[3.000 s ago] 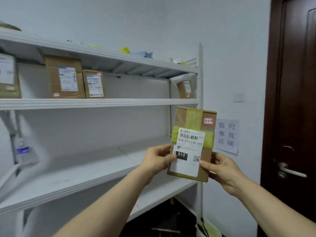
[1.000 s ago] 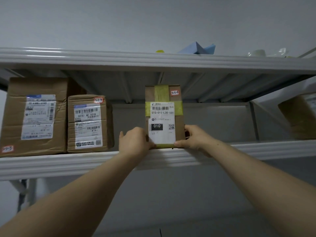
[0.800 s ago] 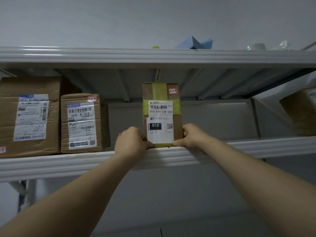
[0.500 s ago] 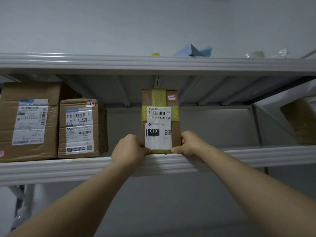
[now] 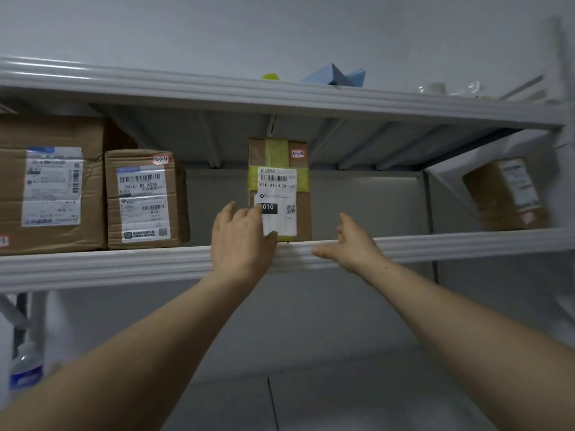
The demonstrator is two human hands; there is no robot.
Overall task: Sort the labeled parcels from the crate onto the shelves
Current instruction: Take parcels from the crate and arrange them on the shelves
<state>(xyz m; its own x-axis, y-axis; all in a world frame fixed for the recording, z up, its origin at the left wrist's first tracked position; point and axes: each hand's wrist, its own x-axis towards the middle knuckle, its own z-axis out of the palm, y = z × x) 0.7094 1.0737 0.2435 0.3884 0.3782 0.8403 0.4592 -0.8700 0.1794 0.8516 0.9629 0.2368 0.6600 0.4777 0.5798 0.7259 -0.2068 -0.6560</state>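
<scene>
The left hand (image 5: 242,241) is spread, fingers straight and a little apart, holding nothing. It lies in front of the lower left corner of the parcel (image 5: 281,185), its fingertips over the edge of the white label; whether they touch the label cannot be told. The right hand (image 5: 351,244) is also spread and holds nothing. Its fingers point up and its thumb stretches left along the front rim of the middle shelf (image 5: 124,264). It sits just right of the parcel with a gap between them.

The parcel stands upright on the middle shelf at the centre of the frame, close to the front rim. It is brown cardboard with yellow tape, a barcode label reading 010, and a small red-edged tag (image 5: 297,154) marked 5-1-6 at its upper right corner.

On the same shelf, left of the parcel and apart from it, stands a medium box (image 5: 144,199) tagged 5-1-4. A larger box (image 5: 46,188) is right beside that one at the left edge of the frame. Another box (image 5: 507,194) stands far right, blurred.

The top shelf (image 5: 217,91) carries blue folded paper (image 5: 339,77) and something yellow (image 5: 270,76). A water bottle (image 5: 25,368) shows at the lower left.
</scene>
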